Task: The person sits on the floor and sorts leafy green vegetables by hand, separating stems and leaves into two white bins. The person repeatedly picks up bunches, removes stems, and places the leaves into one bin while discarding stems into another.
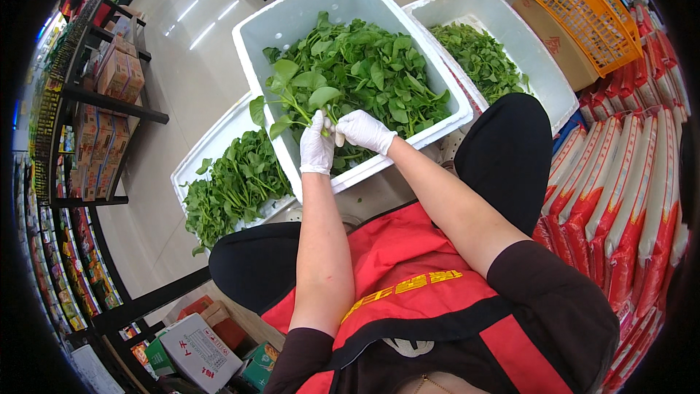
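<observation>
My left hand (318, 145), in a thin white glove, is closed on the stems of a few leafy green stalks (292, 101). Right beside it, the gloved fingers of my right hand (363, 131) pinch at the same stems; what exactly lies between them is partly hidden. Both hands are over the near side of a deep white foam box (253, 44), which holds a heap of leafy greens (372, 65). More greens (232, 175) lie on a white foam lid or tray (191, 158) at the left. A second foam box (541, 74) at the right holds a smaller pile (476, 54).
An orange plastic crate (585, 11) stands on a cardboard box (552, 38) at the upper right. Stacked red and white bags (618, 191) fill the right side. Shelves with cartons (109, 131) stand left, more boxes (199, 350) lower left. Another person (90, 3) is far off, upper left.
</observation>
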Demonstrator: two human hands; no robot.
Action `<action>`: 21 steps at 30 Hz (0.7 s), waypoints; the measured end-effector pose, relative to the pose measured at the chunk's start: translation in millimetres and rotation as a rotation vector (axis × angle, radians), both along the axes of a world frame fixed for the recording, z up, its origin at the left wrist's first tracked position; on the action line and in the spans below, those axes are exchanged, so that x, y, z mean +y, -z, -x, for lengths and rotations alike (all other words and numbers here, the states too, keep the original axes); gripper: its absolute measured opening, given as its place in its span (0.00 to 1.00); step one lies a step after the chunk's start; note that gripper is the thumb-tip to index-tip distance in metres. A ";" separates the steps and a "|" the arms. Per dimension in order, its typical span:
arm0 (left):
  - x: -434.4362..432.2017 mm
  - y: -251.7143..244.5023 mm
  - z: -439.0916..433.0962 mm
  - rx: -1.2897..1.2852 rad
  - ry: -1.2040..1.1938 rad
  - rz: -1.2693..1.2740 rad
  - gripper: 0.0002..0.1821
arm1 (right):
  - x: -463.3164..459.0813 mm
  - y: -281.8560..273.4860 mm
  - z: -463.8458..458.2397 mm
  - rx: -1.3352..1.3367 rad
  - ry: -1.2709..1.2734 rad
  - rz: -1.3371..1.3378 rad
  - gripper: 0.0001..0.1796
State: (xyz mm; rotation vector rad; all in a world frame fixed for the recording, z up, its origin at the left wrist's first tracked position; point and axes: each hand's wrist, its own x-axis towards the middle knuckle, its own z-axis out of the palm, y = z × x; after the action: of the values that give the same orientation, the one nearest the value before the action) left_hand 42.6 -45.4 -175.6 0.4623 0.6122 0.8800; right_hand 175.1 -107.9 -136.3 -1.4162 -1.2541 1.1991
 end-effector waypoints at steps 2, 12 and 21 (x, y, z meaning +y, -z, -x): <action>0.4 1.9 0.7 -0.044 0.033 0.048 0.11 | -2.4 -3.5 0.7 -0.073 0.018 -0.004 0.15; -1.5 6.1 -7.8 0.047 -0.039 0.088 0.12 | 3.5 9.9 1.1 -0.718 0.173 -0.575 0.15; 10.8 10.1 10.4 -0.201 -0.298 0.097 0.13 | -16.9 -55.4 -112.0 1.059 0.676 -0.208 0.16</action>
State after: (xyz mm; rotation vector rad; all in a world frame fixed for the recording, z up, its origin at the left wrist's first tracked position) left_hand 32.2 -34.6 -185.6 0.1937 0.5433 1.1586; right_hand 287.1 -124.8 -80.9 -0.7191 -0.1217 1.0319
